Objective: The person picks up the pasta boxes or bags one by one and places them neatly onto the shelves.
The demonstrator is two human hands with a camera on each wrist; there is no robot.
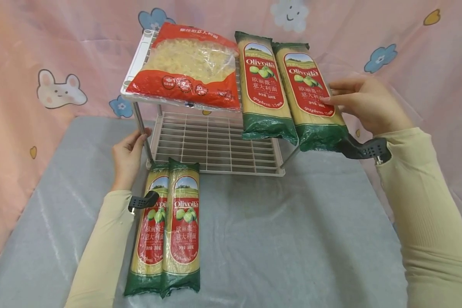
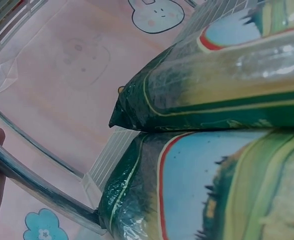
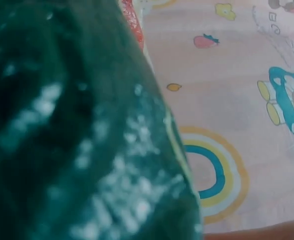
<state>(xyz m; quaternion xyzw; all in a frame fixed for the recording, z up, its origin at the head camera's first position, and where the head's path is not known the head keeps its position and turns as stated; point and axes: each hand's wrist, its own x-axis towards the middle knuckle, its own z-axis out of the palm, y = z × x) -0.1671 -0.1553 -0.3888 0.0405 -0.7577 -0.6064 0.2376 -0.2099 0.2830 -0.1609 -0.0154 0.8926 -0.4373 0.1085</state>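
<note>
A two-tier white rack stands on the table. My left hand holds its front left metal post; in the left wrist view fingertips show behind the post. On the top tier, my right hand grips the right edge of a spaghetti pack, thumb on its face and other fingers partly hidden. A second spaghetti pack lies against it on the left. Both packs' green lower ends overhang the front. Green wrapping fills much of the right wrist view.
A red bag of pasta lies on the top tier's left. Two more spaghetti packs lie side by side on the grey cloth, before the rack's front left corner. A pink patterned curtain hangs behind.
</note>
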